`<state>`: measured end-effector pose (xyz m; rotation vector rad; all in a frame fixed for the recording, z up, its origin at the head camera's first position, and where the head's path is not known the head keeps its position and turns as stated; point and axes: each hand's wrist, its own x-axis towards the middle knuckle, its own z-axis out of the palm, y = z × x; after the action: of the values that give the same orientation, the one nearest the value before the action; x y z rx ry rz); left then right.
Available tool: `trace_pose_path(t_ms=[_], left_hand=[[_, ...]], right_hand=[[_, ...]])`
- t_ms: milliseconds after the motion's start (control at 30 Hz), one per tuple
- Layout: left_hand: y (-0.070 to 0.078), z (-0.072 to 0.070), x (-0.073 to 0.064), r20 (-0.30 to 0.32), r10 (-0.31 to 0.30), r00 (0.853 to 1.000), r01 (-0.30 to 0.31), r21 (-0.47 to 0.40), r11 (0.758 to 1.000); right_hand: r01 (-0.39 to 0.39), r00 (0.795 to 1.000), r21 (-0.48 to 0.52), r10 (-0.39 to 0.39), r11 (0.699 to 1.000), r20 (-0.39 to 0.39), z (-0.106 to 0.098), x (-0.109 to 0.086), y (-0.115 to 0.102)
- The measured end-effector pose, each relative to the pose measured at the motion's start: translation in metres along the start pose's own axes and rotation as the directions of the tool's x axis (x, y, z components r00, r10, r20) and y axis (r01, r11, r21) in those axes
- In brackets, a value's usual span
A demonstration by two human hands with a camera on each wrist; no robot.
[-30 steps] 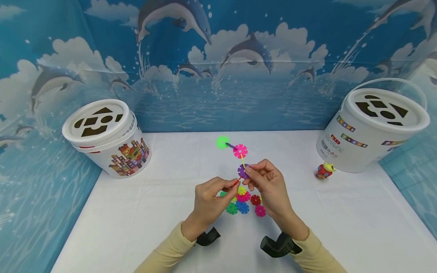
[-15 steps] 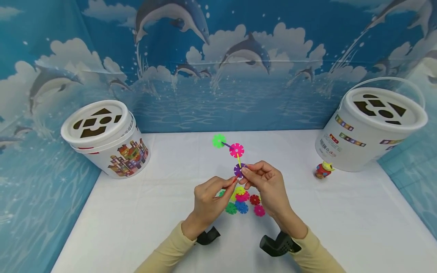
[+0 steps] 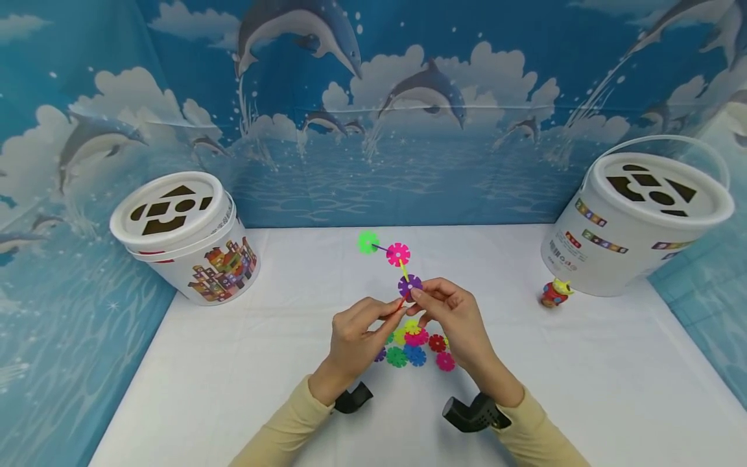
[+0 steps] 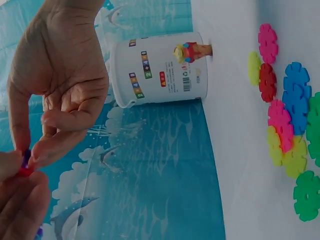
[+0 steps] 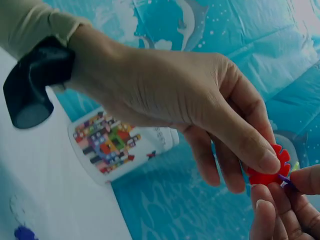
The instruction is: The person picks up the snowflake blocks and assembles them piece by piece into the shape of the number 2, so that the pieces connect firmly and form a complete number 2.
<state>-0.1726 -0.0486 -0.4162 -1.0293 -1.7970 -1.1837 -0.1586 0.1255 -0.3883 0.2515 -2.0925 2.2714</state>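
Observation:
My left hand (image 3: 358,334) pinches a red notched plastic disc (image 5: 261,177) between thumb and fingers. With thumb and fingertips, my right hand (image 3: 452,318) grips a purple notched disc (image 3: 409,284). That purple disc ends a raised chain: a yellow disc (image 3: 404,270) seen edge-on, a pink disc (image 3: 398,254), a dark edge-on disc (image 3: 380,248) and a bright green disc (image 3: 368,242). The red disc's edge meets the purple disc's rim between the fingertips. Fingers partly hide this joint. Below the hands lie several loose discs, among them a blue one (image 3: 415,355) and a green one (image 3: 397,356).
A lidded white bucket (image 3: 227,259) stands at the back left of the white table (image 3: 233,383). Another bucket (image 3: 589,240) with a raised handle is at the back right, a small red-and-yellow toy figure (image 3: 553,295) before it. A dolphin-print backdrop (image 3: 379,175) hangs behind.
The chain's far end has swung slightly to the left. Both hands keep their grips, with the red disc held against the purple one. A loose purple disc now shows beside the left hand.

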Motion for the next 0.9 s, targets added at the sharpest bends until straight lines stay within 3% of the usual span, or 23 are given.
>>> trace_pose_path(t_ms=[133, 200, 233, 267, 300, 367, 433, 467, 500, 567, 667, 767, 900], left_hand=[[-0.007, -0.003, -0.006, 0.092, -0.097, 0.991, 0.103, -0.068, 0.992], [-0.012, -0.005, -0.01, 0.148, -0.198, 0.969, 0.209, -0.066, 0.976], [-0.015, -0.006, -0.012, 0.187, -0.259, 0.948, 0.272, -0.047, 0.961], [-0.017, -0.008, -0.015, 0.235, -0.326, 0.916, 0.34, -0.02, 0.94], [-0.02, -0.01, -0.018, 0.291, -0.396, 0.871, 0.409, 0.017, 0.912], [-0.025, -0.013, -0.024, 0.4, -0.512, 0.76, 0.515, 0.11, 0.85], [-0.03, -0.014, -0.03, 0.48, -0.578, 0.66, 0.563, 0.194, 0.804], [-0.033, -0.015, -0.034, 0.503, -0.601, 0.621, 0.57, 0.236, 0.787], [-0.035, -0.014, -0.037, 0.516, -0.617, 0.594, 0.569, 0.272, 0.776], [-0.041, -0.012, -0.044, 0.523, -0.639, 0.565, 0.549, 0.34, 0.764], [-0.048, -0.006, -0.055, 0.519, -0.664, 0.538, 0.493, 0.445, 0.748], [-0.053, 0.001, -0.063, 0.517, -0.671, 0.531, 0.459, 0.49, 0.741], [-0.056, 0.003, -0.066, 0.504, -0.674, 0.54, 0.484, 0.469, 0.739]], right_hand=[[0.031, 0.999, -0.025, -0.031, 0.999, -0.011, -0.006, 0.004, 0.002], [0.042, 0.999, -0.048, -0.043, 0.998, -0.022, -0.01, 0.006, 0.001], [0.045, 0.998, -0.057, -0.047, 0.997, -0.029, -0.012, 0.007, 0.0], [0.045, 0.998, -0.063, -0.047, 0.997, -0.033, -0.013, 0.008, -0.001], [0.045, 0.998, -0.069, -0.047, 0.997, -0.035, -0.015, 0.008, -0.002], [0.043, 0.998, -0.075, -0.046, 0.996, -0.031, -0.018, 0.009, -0.004], [0.037, 0.999, -0.07, -0.039, 0.997, -0.024, -0.02, 0.009, -0.006], [0.035, 0.999, -0.068, -0.036, 0.997, -0.02, -0.02, 0.01, -0.007], [0.034, 0.999, -0.067, -0.035, 0.997, -0.015, -0.021, 0.01, -0.007], [0.03, 1.0, -0.057, -0.031, 0.998, -0.006, -0.022, 0.01, -0.008], [0.023, 1.0, -0.041, -0.023, 0.999, 0.005, -0.022, 0.009, -0.008], [0.02, 1.0, -0.03, -0.02, 0.999, 0.008, -0.022, 0.008, -0.009], [0.021, 1.0, -0.024, -0.021, 0.999, 0.006, -0.023, 0.009, -0.01]])
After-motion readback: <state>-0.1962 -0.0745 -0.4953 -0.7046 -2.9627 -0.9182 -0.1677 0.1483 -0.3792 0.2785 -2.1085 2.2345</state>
